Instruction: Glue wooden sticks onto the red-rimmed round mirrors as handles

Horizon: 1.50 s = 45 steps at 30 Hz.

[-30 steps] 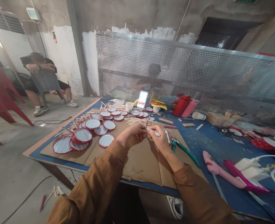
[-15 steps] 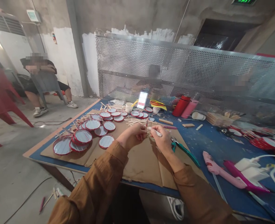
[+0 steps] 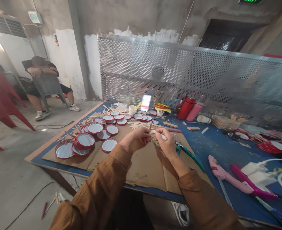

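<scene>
My left hand [image 3: 139,138] is closed on a thin wooden stick [image 3: 150,126], which stands nearly upright from its fingertips. Close beside it on the right, my right hand [image 3: 166,140] pinches a small white piece [image 3: 163,136], too small to name surely. Both hands are above the cardboard sheet [image 3: 145,169]. Several round red-rimmed discs [image 3: 85,140] lie to the left of my left hand, some overlapping. Light wooden sticks [image 3: 138,125] are scattered just beyond the hands. Teal-handled pliers [image 3: 191,155] rest to the right of my right hand.
Glue guns [image 3: 227,175] and white plugs [image 3: 258,172] lie at the right. A red bottle [image 3: 186,108], a pink bottle [image 3: 194,111], a paper cup [image 3: 132,110] and a lit phone [image 3: 146,102] stand near the perforated metal screen [image 3: 131,64]. A person [image 3: 43,73] sits at the far left.
My right hand has shifted very slightly, still pinching the white piece. My left hand and the stick look the same. The seated person's head has moved a little.
</scene>
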Motion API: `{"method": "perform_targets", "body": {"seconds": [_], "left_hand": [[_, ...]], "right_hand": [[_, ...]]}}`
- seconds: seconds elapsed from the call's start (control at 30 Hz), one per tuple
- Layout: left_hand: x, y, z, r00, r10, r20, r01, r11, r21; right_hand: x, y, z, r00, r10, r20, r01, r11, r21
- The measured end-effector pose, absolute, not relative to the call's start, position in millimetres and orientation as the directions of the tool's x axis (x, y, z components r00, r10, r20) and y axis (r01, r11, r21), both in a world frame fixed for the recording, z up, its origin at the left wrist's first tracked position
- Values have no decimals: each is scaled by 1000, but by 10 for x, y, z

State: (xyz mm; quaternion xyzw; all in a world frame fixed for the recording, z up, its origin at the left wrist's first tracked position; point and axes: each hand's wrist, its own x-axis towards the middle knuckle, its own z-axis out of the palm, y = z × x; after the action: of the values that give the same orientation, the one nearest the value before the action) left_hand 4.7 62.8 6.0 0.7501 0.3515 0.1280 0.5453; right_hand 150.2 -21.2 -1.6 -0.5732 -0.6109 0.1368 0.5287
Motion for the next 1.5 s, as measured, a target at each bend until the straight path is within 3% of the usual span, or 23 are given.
{"method": "perform_targets", "body": {"seconds": [1.5], "left_hand": [[41, 608, 98, 729, 656, -198, 421, -200, 885]], "right_hand": [[1476, -245, 17, 144, 822, 551, 630, 353, -692]]}}
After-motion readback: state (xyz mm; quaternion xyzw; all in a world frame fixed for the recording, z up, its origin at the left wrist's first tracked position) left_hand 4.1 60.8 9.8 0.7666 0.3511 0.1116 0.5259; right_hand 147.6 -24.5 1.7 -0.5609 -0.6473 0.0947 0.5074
